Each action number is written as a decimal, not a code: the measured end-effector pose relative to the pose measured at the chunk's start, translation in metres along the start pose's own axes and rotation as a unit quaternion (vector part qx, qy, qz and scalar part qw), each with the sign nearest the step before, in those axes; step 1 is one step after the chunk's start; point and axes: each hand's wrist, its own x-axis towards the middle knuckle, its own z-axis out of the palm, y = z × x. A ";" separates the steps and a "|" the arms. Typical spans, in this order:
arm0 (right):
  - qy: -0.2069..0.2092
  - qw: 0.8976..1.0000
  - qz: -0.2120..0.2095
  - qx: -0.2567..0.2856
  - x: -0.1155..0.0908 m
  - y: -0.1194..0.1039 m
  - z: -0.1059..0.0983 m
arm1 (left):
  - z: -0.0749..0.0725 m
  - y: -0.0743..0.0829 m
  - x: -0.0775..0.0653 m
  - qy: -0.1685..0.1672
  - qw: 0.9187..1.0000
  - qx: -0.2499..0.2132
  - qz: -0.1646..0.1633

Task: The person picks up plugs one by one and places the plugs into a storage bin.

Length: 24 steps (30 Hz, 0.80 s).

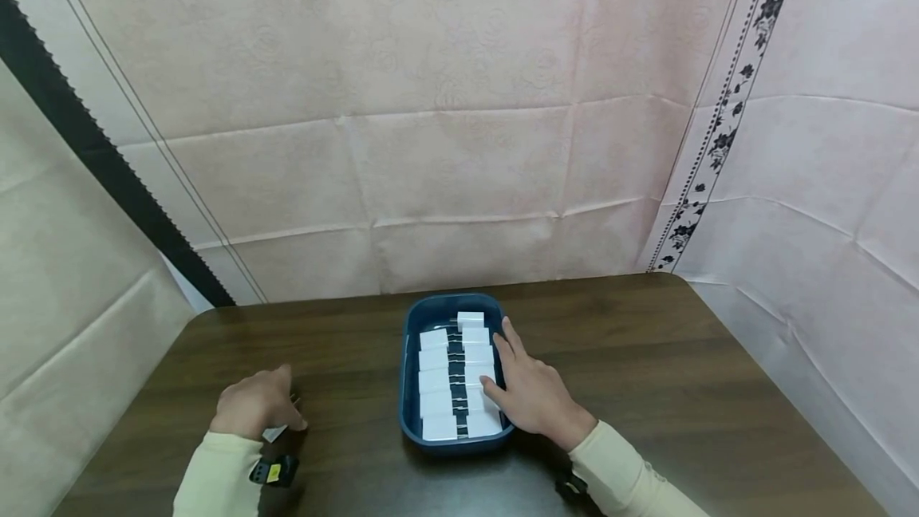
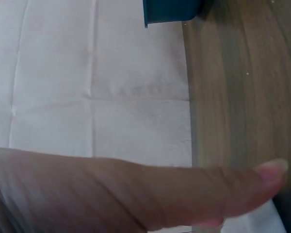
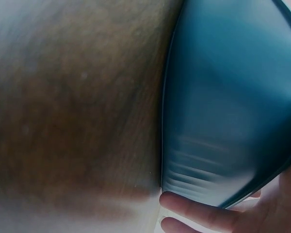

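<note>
A blue plastic bin (image 1: pixel 409 389) holds two columns of white rectangular pieces (image 1: pixel 435 381) with black, metal-edged parts (image 1: pixel 457 373) between them. My right hand (image 1: pixel 534 393) is on its right side, thumb over the rim above the pieces; the right wrist view shows fingers (image 3: pixel 199 211) against the outer wall (image 3: pixel 218 121). Left of the bin, low over the table, my left hand (image 1: pixel 254 404) pinches a small white piece (image 1: pixel 274 432) with thin metal loops beside it. Most of that piece is hidden; the left wrist view shows a white corner (image 2: pixel 254 221) below the thumb (image 2: pixel 233 189).
The brown wooden table (image 1: pixel 617 325) carries the bin near its back edge. Pale creased cloth (image 1: pixel 459 166) hangs behind it and along both sides. A black strap device (image 1: pixel 274 471) sits on my left wrist.
</note>
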 end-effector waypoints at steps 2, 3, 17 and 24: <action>-0.001 1.000 0.000 -0.002 0.000 0.000 0.000 | 0.001 0.000 0.001 -0.003 1.000 0.005 -0.003; -0.001 1.000 0.000 -0.002 0.000 0.000 0.001 | 0.002 0.000 0.002 -0.006 1.000 0.008 -0.006; 0.001 1.000 -0.003 -0.004 0.000 0.001 0.001 | 0.006 -0.010 0.005 -0.013 1.000 0.007 0.009; 0.001 1.000 -0.003 -0.003 0.000 0.001 0.000 | 0.005 -0.009 0.007 -0.019 1.000 0.014 0.009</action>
